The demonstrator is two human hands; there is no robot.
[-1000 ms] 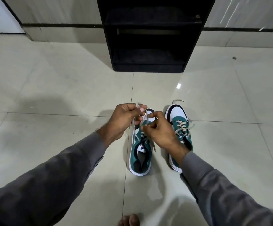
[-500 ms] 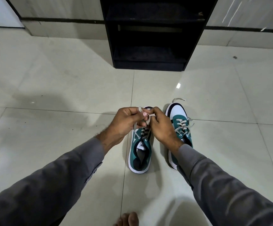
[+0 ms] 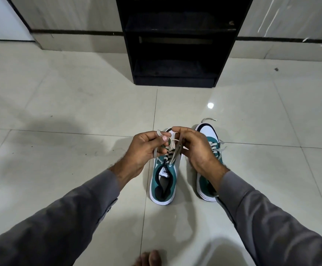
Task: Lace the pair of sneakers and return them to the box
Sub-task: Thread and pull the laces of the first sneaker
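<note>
Two teal-and-white sneakers stand side by side on the tiled floor, toes pointing away from me. Over the left sneaker [image 3: 163, 182] my left hand [image 3: 143, 148] and my right hand [image 3: 196, 148] meet, each pinching an end of its beige lace [image 3: 175, 150]. The lace strands rise from the upper eyelets to my fingers and cross between them. The right sneaker [image 3: 209, 135] is laced, with one loose lace end lying on the floor past its toe. My right wrist hides its middle. No shoe box is in view.
A black open shelf unit [image 3: 175, 45] stands against the wall straight ahead. Glossy pale floor tiles [image 3: 69, 112] spread all around. My bare toes [image 3: 149, 259] show at the bottom edge.
My hands have drawn together above the left sneaker's tongue, and the lace ends are now lifted and crossed between my fingers. The view has shifted slightly closer.
</note>
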